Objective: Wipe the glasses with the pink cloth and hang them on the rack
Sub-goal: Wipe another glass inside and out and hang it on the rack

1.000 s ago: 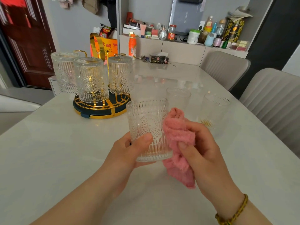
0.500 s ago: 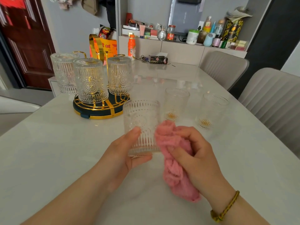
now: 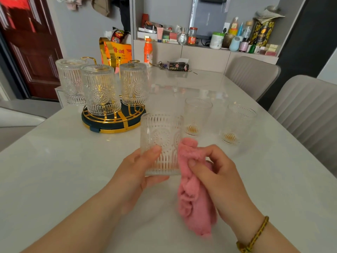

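Glass (image 3: 161,143) and pink cloth (image 3: 195,198) in hand.
My left hand (image 3: 135,172) fingers curl round the upright glass; right hand (image 3: 217,179) fingers pinch the cloth against its side.

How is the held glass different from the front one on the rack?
The held glass is mouth up; the rack glass is mouth down. The left hand grips the held glass, cloth against it; the rack glass hangs untouched on the rack. Both are clear and ribbed.
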`<move>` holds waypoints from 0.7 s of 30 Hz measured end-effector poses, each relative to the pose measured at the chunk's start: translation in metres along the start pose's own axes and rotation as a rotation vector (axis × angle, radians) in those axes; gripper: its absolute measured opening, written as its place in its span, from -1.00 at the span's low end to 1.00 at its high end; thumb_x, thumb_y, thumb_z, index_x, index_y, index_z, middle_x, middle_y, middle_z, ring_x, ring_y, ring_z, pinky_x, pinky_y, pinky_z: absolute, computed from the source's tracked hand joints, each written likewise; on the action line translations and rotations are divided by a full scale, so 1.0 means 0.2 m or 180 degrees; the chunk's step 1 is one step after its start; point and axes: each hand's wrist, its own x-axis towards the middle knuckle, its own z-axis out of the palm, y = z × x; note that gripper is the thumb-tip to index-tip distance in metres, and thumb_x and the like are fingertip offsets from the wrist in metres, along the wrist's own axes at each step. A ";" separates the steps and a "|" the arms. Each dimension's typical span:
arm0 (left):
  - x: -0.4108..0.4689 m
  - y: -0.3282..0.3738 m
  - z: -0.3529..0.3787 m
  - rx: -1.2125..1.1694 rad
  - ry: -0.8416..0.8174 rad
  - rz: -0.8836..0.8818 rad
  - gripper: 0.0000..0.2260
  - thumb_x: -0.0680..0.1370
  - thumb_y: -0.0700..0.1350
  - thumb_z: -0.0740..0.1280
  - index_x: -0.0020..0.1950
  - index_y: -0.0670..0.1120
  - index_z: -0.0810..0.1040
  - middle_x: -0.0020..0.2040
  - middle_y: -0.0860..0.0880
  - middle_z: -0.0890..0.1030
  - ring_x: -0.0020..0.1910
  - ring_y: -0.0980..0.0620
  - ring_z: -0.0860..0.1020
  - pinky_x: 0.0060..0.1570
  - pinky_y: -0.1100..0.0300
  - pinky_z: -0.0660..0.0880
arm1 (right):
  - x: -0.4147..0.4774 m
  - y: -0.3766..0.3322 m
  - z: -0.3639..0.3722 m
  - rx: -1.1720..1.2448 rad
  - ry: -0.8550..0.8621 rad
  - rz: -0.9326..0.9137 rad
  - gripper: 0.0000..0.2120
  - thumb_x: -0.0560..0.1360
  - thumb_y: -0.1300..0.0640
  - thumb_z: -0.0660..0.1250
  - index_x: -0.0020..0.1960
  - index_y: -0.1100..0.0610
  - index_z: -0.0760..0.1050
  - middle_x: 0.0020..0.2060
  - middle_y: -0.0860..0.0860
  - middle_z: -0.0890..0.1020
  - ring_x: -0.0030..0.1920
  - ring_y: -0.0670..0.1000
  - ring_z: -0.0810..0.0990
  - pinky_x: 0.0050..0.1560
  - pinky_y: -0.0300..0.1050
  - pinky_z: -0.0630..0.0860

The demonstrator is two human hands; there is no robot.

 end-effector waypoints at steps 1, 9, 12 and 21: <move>0.01 0.00 0.00 0.0103 0.0098 0.0026 -0.64 0.31 0.04 0.44 0.03 -0.07 0.57 -0.11 -0.05 0.70 -0.13 0.03 0.66 -0.18 0.18 0.61 | -0.01 0.00 0.01 -0.0174 -0.0038 -0.0219 -0.85 0.34 0.18 0.43 -0.31 -0.01 0.50 -0.33 -0.04 0.59 -0.37 -0.17 0.53 -0.33 -0.37 0.44; -0.01 -0.02 0.02 0.0190 -0.0141 0.0075 -0.39 0.05 0.15 0.44 0.06 -0.05 0.56 -0.05 -0.05 0.69 -0.08 0.00 0.66 -0.13 0.17 0.60 | 0.01 -0.03 -0.01 -0.0038 0.0473 -0.0343 -0.89 0.29 0.05 0.44 -0.22 -0.05 0.53 -0.29 -0.16 0.62 -0.30 -0.19 0.56 -0.29 -0.36 0.49; -0.02 -0.01 0.01 -0.0111 -0.0298 0.0206 -0.09 -0.09 0.27 0.55 0.19 -0.08 0.49 0.04 -0.09 0.66 -0.01 -0.05 0.65 -0.16 0.15 0.60 | 0.02 -0.02 -0.02 0.0968 0.0107 0.0438 -0.95 0.26 0.12 0.37 -0.33 0.00 0.60 -0.37 -0.06 0.61 -0.34 -0.08 0.56 -0.32 -0.23 0.53; -0.03 0.02 0.00 0.0493 -0.0054 0.0288 -0.40 0.26 0.42 0.15 0.09 0.06 0.53 0.02 0.12 0.67 0.04 0.22 0.59 0.10 0.27 0.51 | 0.01 0.00 0.01 0.0771 0.0156 -0.0211 -0.93 0.16 0.01 0.40 -0.36 -0.09 0.54 -0.42 -0.16 0.61 -0.38 -0.22 0.54 -0.36 -0.35 0.48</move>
